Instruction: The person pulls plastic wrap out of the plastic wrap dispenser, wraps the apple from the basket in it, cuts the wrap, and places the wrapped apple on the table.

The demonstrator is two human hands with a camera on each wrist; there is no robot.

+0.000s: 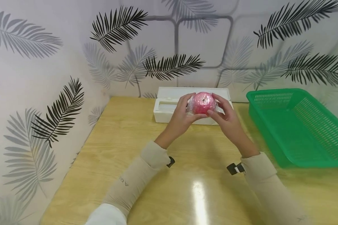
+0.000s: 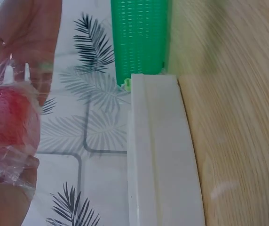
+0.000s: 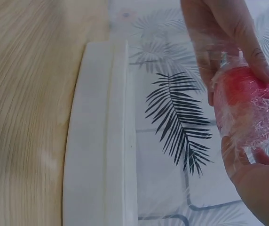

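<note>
A reddish-pink apple [image 1: 203, 102], wrapped in clear plastic film [image 3: 261, 115], is held up between both hands in the head view. My left hand [image 1: 182, 109] grips its left side, the thumb across the lower front. From the other side my right hand [image 1: 226, 113] grips it, fingers on top and thumb below. Crinkled film gathers around the apple [image 2: 13, 115] in the left wrist view. Behind and below the hands stands a long white box [image 1: 164, 117] with its lid raised, apparently a film dispenser. The hands hide part of this box.
To the right, a green plastic basket [image 1: 273, 145] with slotted sides sits on the wooden table [image 1: 124, 131]. A wall [image 1: 157, 37] patterned with leaves rises behind the table and along its left side.
</note>
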